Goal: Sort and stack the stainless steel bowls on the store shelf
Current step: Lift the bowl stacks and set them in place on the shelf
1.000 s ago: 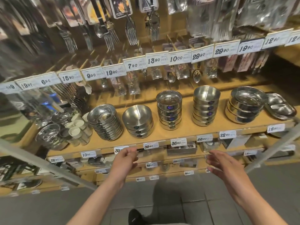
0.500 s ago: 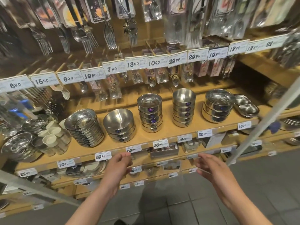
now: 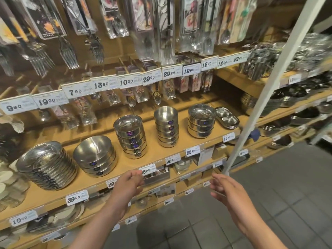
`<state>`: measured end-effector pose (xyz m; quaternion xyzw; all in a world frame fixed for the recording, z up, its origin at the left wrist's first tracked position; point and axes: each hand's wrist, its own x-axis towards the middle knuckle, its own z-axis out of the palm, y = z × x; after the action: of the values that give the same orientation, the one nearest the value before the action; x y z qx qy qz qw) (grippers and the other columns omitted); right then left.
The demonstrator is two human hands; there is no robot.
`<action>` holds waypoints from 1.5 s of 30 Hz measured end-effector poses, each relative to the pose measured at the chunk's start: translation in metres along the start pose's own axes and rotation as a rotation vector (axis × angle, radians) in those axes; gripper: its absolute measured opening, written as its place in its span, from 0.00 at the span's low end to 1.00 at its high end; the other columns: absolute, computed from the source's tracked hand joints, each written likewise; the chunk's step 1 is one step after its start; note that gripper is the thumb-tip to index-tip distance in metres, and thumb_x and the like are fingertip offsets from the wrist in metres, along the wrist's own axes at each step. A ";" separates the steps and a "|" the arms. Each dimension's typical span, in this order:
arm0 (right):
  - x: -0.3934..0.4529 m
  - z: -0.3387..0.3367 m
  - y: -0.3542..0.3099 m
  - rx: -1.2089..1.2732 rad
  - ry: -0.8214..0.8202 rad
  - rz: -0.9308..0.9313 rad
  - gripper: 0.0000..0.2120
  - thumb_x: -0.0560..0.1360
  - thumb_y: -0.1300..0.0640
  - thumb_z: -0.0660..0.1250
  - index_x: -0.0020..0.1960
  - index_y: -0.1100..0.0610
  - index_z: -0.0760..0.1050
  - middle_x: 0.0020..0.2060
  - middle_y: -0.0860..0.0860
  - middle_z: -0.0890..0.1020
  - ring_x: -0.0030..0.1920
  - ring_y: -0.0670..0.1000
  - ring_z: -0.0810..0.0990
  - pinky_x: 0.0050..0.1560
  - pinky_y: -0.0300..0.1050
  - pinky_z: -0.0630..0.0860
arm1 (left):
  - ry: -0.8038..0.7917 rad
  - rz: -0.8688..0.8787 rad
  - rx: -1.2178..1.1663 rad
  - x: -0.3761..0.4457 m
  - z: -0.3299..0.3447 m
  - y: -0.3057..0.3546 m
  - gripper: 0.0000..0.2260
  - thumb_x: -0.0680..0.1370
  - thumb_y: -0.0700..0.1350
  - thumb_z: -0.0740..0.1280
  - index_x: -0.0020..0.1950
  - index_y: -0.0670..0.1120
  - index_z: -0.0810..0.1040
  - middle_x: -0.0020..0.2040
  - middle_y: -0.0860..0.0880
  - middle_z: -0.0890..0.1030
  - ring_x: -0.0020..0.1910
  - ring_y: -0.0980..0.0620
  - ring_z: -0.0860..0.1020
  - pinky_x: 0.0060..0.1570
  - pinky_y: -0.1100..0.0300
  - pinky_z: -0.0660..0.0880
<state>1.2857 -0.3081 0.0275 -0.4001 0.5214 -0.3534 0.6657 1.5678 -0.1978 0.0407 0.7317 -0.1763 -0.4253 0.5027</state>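
Several stacks of stainless steel bowls stand on a wooden shelf (image 3: 154,156). From left: a leaning stack of shallow plates (image 3: 47,165), wide bowls (image 3: 95,156), a stack of flat-rimmed bowls (image 3: 131,136), a taller stack of small bowls (image 3: 167,126), a short stack (image 3: 201,123), and two-compartment trays (image 3: 227,117). My left hand (image 3: 128,184) hovers in front of the shelf edge, fingers loosely curled, holding nothing. My right hand (image 3: 228,191) is out to the right, fingers apart, empty. Neither hand touches a bowl.
Packaged forks and spoons (image 3: 93,45) hang above behind a row of price tags (image 3: 106,85). A white slanted post (image 3: 258,97) crosses the right side. More steel bowls (image 3: 274,125) fill shelves at right. Lower shelves hold small goods; grey tiled floor (image 3: 269,203) lies below.
The view has swung right and closer, so the stacks sit further left in frame. Both hands stay in front of the shelf edge, empty as before.
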 end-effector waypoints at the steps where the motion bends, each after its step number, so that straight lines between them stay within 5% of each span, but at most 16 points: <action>1: 0.000 -0.003 0.000 -0.004 0.002 -0.001 0.10 0.82 0.56 0.63 0.55 0.56 0.83 0.47 0.55 0.86 0.49 0.51 0.85 0.46 0.44 0.81 | -0.010 -0.001 0.005 0.000 0.003 0.000 0.07 0.82 0.43 0.65 0.56 0.43 0.81 0.52 0.43 0.82 0.51 0.48 0.80 0.55 0.52 0.79; 16: 0.011 -0.006 0.008 -0.024 -0.036 0.029 0.09 0.82 0.56 0.65 0.54 0.59 0.83 0.42 0.51 0.86 0.46 0.50 0.84 0.43 0.43 0.80 | -0.025 -0.017 0.069 0.008 0.017 -0.001 0.05 0.82 0.44 0.66 0.55 0.47 0.81 0.53 0.46 0.83 0.53 0.48 0.82 0.53 0.54 0.80; 28: 0.062 -0.024 -0.014 -0.058 -0.023 0.060 0.10 0.82 0.54 0.64 0.55 0.56 0.84 0.50 0.56 0.86 0.52 0.52 0.85 0.47 0.45 0.80 | -0.136 -0.028 0.044 0.039 0.080 0.022 0.06 0.81 0.47 0.66 0.54 0.50 0.82 0.49 0.47 0.84 0.50 0.49 0.81 0.59 0.48 0.79; 36: 0.143 -0.046 -0.040 -0.128 0.036 0.132 0.10 0.82 0.55 0.64 0.55 0.58 0.82 0.50 0.59 0.86 0.50 0.53 0.83 0.46 0.46 0.79 | -0.166 -0.102 -0.023 0.115 0.166 0.032 0.06 0.81 0.41 0.65 0.51 0.50 0.81 0.47 0.51 0.82 0.46 0.54 0.81 0.37 0.69 0.77; 45: 0.254 -0.062 -0.120 -0.158 0.004 0.175 0.12 0.82 0.50 0.64 0.58 0.56 0.80 0.50 0.52 0.83 0.52 0.52 0.83 0.49 0.47 0.79 | -0.234 -0.090 -0.109 0.177 0.254 0.098 0.10 0.84 0.53 0.60 0.66 0.57 0.68 0.69 0.47 0.73 0.66 0.50 0.75 0.57 0.58 0.78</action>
<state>1.2710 -0.5955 0.0226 -0.4035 0.5819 -0.2524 0.6594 1.4832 -0.5097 0.0149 0.6559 -0.1771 -0.5388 0.4980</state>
